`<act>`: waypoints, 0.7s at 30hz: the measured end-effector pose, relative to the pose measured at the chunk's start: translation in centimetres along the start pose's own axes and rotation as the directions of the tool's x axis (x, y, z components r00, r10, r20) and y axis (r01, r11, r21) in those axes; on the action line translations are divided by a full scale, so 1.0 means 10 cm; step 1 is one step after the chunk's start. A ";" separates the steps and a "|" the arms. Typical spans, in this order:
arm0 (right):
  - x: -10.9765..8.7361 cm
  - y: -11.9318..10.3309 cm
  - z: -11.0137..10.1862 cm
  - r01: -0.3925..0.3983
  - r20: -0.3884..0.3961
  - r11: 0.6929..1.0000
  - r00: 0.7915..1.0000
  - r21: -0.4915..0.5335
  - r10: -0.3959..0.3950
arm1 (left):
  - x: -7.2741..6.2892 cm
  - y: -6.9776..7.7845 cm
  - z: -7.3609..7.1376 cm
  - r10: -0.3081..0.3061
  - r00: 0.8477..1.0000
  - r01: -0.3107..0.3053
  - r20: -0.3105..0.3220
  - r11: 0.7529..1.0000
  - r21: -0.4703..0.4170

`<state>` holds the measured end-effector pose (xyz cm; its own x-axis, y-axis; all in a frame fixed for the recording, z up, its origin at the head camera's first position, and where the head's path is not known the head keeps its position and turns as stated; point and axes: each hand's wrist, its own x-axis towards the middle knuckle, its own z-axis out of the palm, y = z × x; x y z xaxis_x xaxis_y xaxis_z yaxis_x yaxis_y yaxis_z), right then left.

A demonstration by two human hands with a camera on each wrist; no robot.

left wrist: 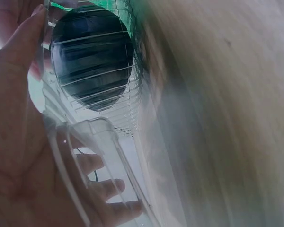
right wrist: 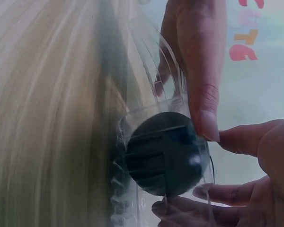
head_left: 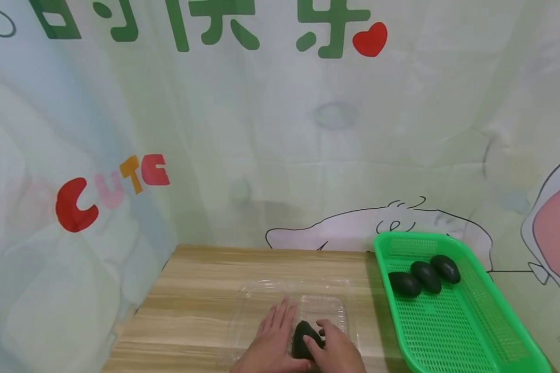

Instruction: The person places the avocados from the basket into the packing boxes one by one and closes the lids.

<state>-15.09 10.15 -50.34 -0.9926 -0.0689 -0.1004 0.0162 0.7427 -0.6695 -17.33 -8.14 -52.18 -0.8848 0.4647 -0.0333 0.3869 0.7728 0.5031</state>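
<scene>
A dark avocado (head_left: pixel 302 339) lies in the near part of a clear plastic clamshell box (head_left: pixel 324 305), which is spread open on the table. My right hand (head_left: pixel 338 352) holds the avocado from the right, its thumb over the top and fingers along the far side. With fingers straight and pointing away, my left hand (head_left: pixel 273 339) rests on the box's left half, its thumb beside the avocado. Through the ribbed plastic, the left wrist view shows the avocado (left wrist: pixel 92 56) from the side. Both thumbs come close together above the avocado (right wrist: pixel 165 156) in the right wrist view.
To the right stands a green plastic basket (head_left: pixel 508 305) with three more dark avocados (head_left: pixel 427 277) at its far left. Behind the wood-grain table (head_left: pixel 200 295) hangs a printed cloth (head_left: pixel 284 129) with letters and drawings.
</scene>
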 end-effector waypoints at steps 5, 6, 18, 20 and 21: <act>-0.03 -0.03 -0.11 -0.052 -0.028 0.999 0.998 -0.009 0.052 | -0.01 0.01 0.00 -0.008 1.000 0.008 0.008 0.999 -0.035; -0.04 -0.03 -0.14 -0.055 -0.035 0.998 0.998 -0.007 0.055 | -0.01 0.01 0.00 -0.012 1.000 0.013 0.010 0.999 -0.039; -0.26 0.06 -0.71 -0.069 -0.167 0.998 0.984 -0.014 0.066 | 0.00 0.00 0.01 0.026 0.999 -0.027 -0.029 0.999 -0.034; -0.29 0.08 -0.82 -0.085 -0.177 0.996 0.981 -0.021 0.080 | -0.01 -0.01 0.02 0.040 0.998 -0.041 -0.041 0.999 -0.027; -0.31 0.10 -0.88 -0.092 -0.184 0.996 0.979 -0.017 0.088 | -0.01 -0.01 0.02 0.046 0.998 -0.047 -0.046 0.999 -0.022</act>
<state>-13.09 16.96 -44.19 -0.9925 0.1201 -0.0215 0.1056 0.7574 -0.6444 -17.22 -8.21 -52.36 -0.8772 0.4793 0.0291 0.4220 0.7405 0.5230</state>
